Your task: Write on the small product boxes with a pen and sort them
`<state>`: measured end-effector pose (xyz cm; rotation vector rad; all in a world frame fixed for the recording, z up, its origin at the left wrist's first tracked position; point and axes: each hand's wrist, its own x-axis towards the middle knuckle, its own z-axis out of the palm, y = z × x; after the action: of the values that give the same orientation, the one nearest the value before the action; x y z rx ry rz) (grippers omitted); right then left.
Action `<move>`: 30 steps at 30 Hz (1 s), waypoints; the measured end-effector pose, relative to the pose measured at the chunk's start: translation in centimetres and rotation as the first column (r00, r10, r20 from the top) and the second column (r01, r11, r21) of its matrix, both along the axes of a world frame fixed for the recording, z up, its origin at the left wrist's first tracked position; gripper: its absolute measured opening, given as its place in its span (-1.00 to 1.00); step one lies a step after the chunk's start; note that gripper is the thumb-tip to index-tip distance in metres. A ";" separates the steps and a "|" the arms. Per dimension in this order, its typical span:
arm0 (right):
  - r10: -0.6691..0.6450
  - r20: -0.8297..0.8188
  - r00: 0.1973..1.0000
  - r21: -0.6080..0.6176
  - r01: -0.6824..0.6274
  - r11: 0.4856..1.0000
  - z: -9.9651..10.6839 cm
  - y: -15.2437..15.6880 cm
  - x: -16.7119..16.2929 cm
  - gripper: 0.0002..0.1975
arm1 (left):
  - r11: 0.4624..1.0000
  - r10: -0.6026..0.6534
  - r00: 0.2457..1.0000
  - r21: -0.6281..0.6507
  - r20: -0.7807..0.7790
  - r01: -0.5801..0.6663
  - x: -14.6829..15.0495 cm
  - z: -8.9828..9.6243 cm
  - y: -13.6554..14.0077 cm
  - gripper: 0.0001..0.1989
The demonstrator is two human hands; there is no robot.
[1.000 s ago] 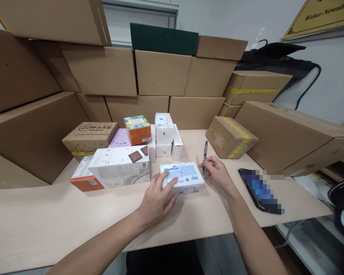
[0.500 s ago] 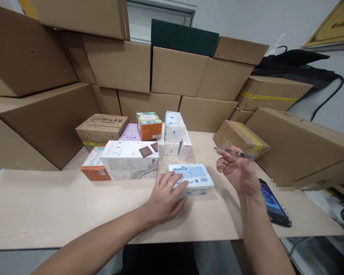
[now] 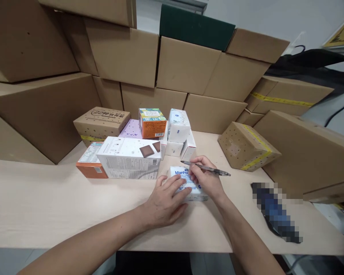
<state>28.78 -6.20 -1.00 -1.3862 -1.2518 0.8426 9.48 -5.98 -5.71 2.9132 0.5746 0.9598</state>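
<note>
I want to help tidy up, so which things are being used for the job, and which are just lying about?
In use, it seems:
Manhua tissue pack, under the left hand
pen, held in the right hand

Probably just lying about:
white box with brown squares
orange-and-white box
purple box
dark device, blurred out

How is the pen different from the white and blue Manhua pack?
The pen is thin and mostly dark; the Manhua pack is blocky, white with blue print. The pen is raised at a slant in the right hand; the Manhua pack sits on the table under the left hand. Both have a hand on them.
</note>
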 end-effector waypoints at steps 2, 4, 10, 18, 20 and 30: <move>-0.024 0.021 0.999 0.041 0.023 0.999 -0.5 -0.4 0.0 -0.72 | 1.000 0.001 1.000 0.003 0.005 -0.001 0.0 0.1 0.0 -0.61; -0.017 0.062 0.998 0.071 0.012 0.997 -0.9 -0.7 0.1 -0.70 | 1.000 -0.003 1.000 0.011 0.010 0.003 0.0 0.1 0.0 -0.61; -0.026 0.183 0.983 0.101 0.008 0.995 -1.4 -0.7 0.2 -0.71 | 1.000 0.005 1.000 0.026 0.028 -0.006 0.1 0.1 -0.1 -0.63; -0.029 0.299 0.954 0.096 0.001 0.995 -0.8 -0.6 -0.3 -0.77 | 1.000 0.017 0.999 0.009 0.042 -0.017 0.2 -0.2 0.0 -0.62; -0.013 0.317 0.948 0.092 -0.017 0.996 -0.7 -0.6 -0.4 -0.79 | 1.000 0.015 0.999 0.012 0.043 -0.016 0.2 -0.3 0.0 -0.62; -0.017 0.303 0.953 0.080 -0.008 0.997 -1.0 -0.4 -0.3 -0.77 | 1.000 0.016 0.999 0.015 0.028 -0.016 0.1 -0.3 -0.1 -0.59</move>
<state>28.50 -6.59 -1.96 -1.4918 -1.4988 0.5820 9.59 -6.04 -5.98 2.9077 0.5925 1.0091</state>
